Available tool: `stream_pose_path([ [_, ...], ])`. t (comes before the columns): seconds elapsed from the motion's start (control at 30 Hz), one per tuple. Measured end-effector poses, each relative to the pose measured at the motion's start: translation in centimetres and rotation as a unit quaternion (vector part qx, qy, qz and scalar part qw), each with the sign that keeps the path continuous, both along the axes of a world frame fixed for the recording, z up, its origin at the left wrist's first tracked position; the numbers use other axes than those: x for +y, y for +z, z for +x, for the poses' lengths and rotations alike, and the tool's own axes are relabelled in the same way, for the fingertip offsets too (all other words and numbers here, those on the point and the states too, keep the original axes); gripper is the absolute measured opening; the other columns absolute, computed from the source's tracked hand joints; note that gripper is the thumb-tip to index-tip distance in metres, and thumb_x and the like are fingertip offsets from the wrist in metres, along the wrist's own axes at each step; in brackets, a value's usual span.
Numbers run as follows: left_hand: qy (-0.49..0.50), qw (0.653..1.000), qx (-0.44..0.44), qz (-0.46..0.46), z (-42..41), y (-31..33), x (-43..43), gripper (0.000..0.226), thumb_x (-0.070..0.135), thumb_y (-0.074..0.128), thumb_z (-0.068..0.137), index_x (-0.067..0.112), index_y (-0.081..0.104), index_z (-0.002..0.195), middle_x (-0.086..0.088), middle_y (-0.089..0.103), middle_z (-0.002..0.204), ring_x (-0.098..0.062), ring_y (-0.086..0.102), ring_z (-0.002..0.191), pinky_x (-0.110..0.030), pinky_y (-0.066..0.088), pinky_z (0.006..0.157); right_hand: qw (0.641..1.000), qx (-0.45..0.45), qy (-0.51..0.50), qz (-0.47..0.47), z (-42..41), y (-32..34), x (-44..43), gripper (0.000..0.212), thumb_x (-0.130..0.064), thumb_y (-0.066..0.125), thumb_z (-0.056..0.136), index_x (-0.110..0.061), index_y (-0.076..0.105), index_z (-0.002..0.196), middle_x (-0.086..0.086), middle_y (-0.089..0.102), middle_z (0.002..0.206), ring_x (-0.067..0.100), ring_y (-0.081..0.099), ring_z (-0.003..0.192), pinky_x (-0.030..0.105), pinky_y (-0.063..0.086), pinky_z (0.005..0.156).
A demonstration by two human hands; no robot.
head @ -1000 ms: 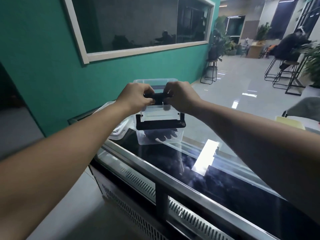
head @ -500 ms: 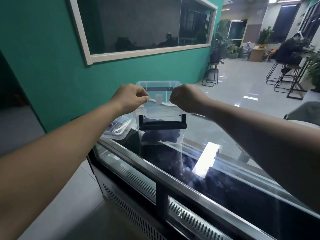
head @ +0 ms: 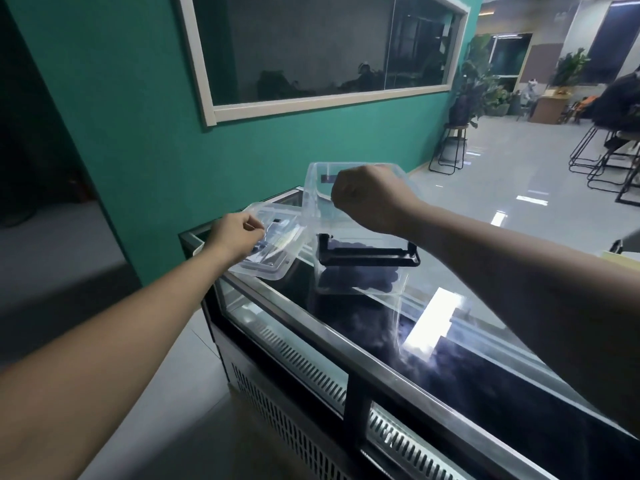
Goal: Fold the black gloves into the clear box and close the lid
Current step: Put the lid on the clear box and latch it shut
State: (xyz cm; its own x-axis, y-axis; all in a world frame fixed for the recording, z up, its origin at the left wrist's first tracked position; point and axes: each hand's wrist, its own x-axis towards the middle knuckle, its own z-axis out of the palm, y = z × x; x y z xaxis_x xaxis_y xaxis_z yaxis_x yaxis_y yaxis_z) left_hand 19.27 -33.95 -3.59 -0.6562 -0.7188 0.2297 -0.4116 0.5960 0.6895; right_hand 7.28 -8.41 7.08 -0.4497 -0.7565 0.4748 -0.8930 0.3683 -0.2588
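- Glass-topped display case serving as worktop [head: 346,344], dark inside, with a metal front rail and slotted vents below; bright ceiling-light glare on the glass to the right.
- Behind it, a teal wall [head: 131,109] with a white-framed window [head: 322,50]; further right, a potted plant [head: 474,81] on a stand and dark wire stools [head: 602,157] on a shiny floor.
- Clear box [head: 349,220] standing on the glass near the far left end, open-topped, its black handle [head: 369,256] hanging down across the near wall.
- Black gloves [head: 358,277] lying at the bottom of the box, seen only dimly through the plastic; fold not discernible.
- Clear lid [head: 266,240] lying just left of the box, tilted, touching or nearly touching the box's left wall, with some small dark and pale bits apparently on it.
- Left hand [head: 237,235] over the lid's near-left edge, fingers curled inward, seemingly pinching the lid rim, though contact is hard to confirm.
- Right hand [head: 370,197] clenched in front of the box's upper rim, hiding part of it; cannot tell whether anything is gripped.
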Motion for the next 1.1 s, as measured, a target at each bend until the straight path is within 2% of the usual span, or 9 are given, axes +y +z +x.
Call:
stream_pose_path([
  [0.13, 0.014, 0.999, -0.039, 0.017, -1.4, -2.7, -3.0, 0.005, 0.021, 0.081, 0.089, 0.024, 0.079, 0.093, -0.001, 0.081, 0.098, -0.023, 0.076, 0.093, -0.039, 0.063, 0.088, 1.000, -0.017, -0.024, 0.010, -2.9, 0.4, -0.9, 0.020, -0.021, 0.063, 0.094, -0.018, 0.082, 0.093, 0.008, 0.080, 0.093, 0.030, 0.070, 0.082, 0.034, 0.058, 0.076],
  [0.2, 0.022, 0.998, -0.059, 0.015, -2.7, -3.6, -4.1, 0.007, 0.023, 0.082, 0.089, 0.023, 0.081, 0.096, 0.002, 0.081, 0.099, -0.022, 0.076, 0.097, -0.037, 0.062, 0.090, 0.998, -0.029, -0.044, 0.016, -5.1, 0.6, -1.3, 0.019, -0.024, 0.063, 0.092, -0.021, 0.082, 0.094, 0.008, 0.081, 0.095, 0.035, 0.074, 0.089, 0.043, 0.063, 0.083],
  [0.3, 0.057, 0.996, -0.069, 0.013, -4.9, -4.6, -5.6, 0.005, 0.024, 0.078, 0.093, 0.021, 0.081, 0.096, 0.004, 0.079, 0.099, -0.021, 0.071, 0.094, -0.030, 0.053, 0.079, 0.998, -0.021, -0.054, 0.018, -8.2, 0.9, -1.6, 0.016, -0.018, 0.066, 0.093, -0.019, 0.082, 0.093, 0.008, 0.081, 0.092, 0.034, 0.074, 0.087, 0.041, 0.063, 0.081],
  [0.43, 0.075, 0.992, -0.096, 0.016, -7.2, -5.4, -7.9, 0.009, 0.028, 0.078, 0.094, 0.021, 0.073, 0.095, 0.000, 0.075, 0.106, -0.024, 0.068, 0.096, -0.032, 0.052, 0.079, 0.998, 0.000, -0.055, 0.014, -12.0, 0.9, -2.1, 0.010, -0.015, 0.071, 0.091, -0.017, 0.081, 0.090, 0.005, 0.074, 0.083, 0.034, 0.072, 0.084, 0.037, 0.059, 0.077],
  [0.57, 0.071, 0.990, -0.119, 0.006, -8.6, -5.6, -8.6, 0.021, 0.034, 0.084, 0.091, 0.020, 0.068, 0.094, -0.004, 0.067, 0.109, -0.026, 0.064, 0.096, -0.036, 0.054, 0.086, 0.996, -0.027, -0.085, 0.009, -13.8, 0.1, -1.6, 0.019, -0.018, 0.078, 0.091, -0.015, 0.079, 0.110, 0.013, 0.067, 0.110, 0.037, 0.066, 0.104, 0.044, 0.056, 0.094],
  [0.67, 0.052, 0.988, -0.144, 0.011, -9.5, -5.2, -9.0, 0.030, 0.035, 0.084, 0.091, 0.014, 0.066, 0.104, -0.008, 0.059, 0.117, -0.025, 0.062, 0.097, -0.034, 0.052, 0.079, 0.989, -0.081, -0.124, 0.014, -14.2, -0.8, -1.2, 0.038, -0.019, 0.078, 0.093, -0.015, 0.071, 0.130, 0.018, 0.059, 0.131, 0.041, 0.059, 0.122, 0.048, 0.051, 0.104],
  [0.77, 0.038, 0.982, -0.183, 0.019, -10.3, -5.2, -9.5, 0.042, 0.044, 0.085, 0.088, 0.018, 0.062, 0.111, -0.012, 0.057, 0.128, -0.031, 0.063, 0.109, -0.048, 0.058, 0.099, 0.976, -0.149, -0.159, 0.009, -14.3, -1.4, -0.8, 0.055, -0.026, 0.075, 0.097, -0.015, 0.056, 0.147, 0.016, 0.051, 0.147, 0.035, 0.056, 0.133, 0.049, 0.049, 0.111],
  [0.9, 0.045, 0.976, -0.213, 0.006, -10.3, -5.6, -9.9, 0.046, 0.053, 0.082, 0.088, 0.023, 0.062, 0.117, -0.009, 0.051, 0.141, -0.034, 0.051, 0.133, -0.061, 0.040, 0.119, 0.960, -0.200, -0.195, -0.026, -14.4, -1.4, -0.6, 0.058, -0.026, 0.072, 0.099, -0.015, 0.050, 0.152, 0.012, 0.050, 0.152, 0.029, 0.056, 0.137, 0.041, 0.047, 0.110],
  [1.1, 0.087, 0.983, -0.160, -0.013, -8.4, -4.8, -12.3, 0.029, 0.040, 0.080, 0.094, 0.022, 0.059, 0.103, -0.008, 0.052, 0.135, -0.034, 0.047, 0.132, -0.055, 0.038, 0.120, 0.948, -0.229, -0.220, -0.007, -14.3, -1.5, 0.0, 0.059, -0.025, 0.072, 0.098, -0.015, 0.050, 0.152, 0.014, 0.051, 0.150, 0.031, 0.059, 0.133, 0.046, 0.050, 0.108],
])
